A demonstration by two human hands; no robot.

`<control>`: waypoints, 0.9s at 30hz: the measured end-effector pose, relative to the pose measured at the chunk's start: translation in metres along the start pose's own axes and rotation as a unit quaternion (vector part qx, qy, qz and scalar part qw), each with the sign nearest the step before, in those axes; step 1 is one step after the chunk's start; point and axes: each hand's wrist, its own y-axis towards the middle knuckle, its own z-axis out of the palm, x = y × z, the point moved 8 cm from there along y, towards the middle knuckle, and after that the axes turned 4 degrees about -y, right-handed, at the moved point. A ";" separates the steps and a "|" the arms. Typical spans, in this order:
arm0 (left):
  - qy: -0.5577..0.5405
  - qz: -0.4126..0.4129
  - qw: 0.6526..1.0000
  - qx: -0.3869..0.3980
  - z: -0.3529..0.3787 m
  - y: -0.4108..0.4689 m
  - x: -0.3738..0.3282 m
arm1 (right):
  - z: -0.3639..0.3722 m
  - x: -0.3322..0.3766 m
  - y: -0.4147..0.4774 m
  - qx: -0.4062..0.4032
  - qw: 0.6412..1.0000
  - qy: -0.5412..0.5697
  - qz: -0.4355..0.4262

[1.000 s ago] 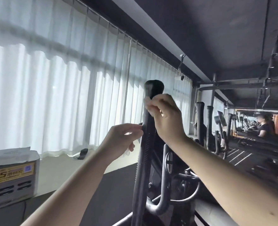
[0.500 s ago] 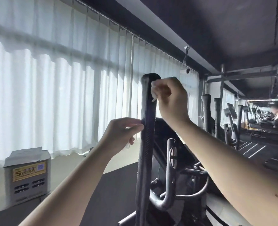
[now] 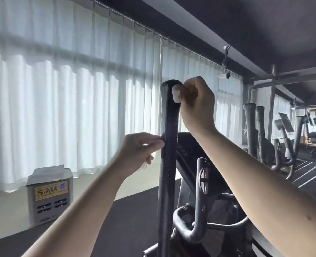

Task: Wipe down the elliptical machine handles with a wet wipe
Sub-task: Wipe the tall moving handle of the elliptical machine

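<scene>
Your left forearm and right forearm show bare skin all the way from the edge of view to the wrists. Your left hand and right hand are bare too. A small dark spot marks the right forearm.

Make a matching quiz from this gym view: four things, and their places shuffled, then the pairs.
1 white wet wipe
2 left hand
3 grey box with yellow label
4 white pleated curtains

a standing at lower left, below the curtains
b hanging along the left wall
c halfway up the tall black ribbed handle
d pressed by the right hand near the handle's top

Pairs: 1-d, 2-c, 3-a, 4-b.
</scene>
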 end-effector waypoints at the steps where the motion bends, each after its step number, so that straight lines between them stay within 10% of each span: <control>1: 0.003 0.001 1.000 -0.003 0.000 0.000 0.000 | 0.001 -0.007 -0.012 0.000 1.000 0.016 0.012; 7: 0.032 0.014 0.999 -0.009 -0.001 0.001 -0.001 | 0.004 -0.033 -0.075 0.065 0.995 0.058 0.042; 12: 0.046 -0.020 0.999 -0.012 -0.002 -0.002 0.003 | 0.007 -0.030 0.005 -0.042 0.988 0.123 0.086; 27: 0.065 -0.020 0.993 -0.092 0.005 -0.018 -0.010 | -0.006 -0.039 -0.007 -0.044 0.991 0.120 -0.042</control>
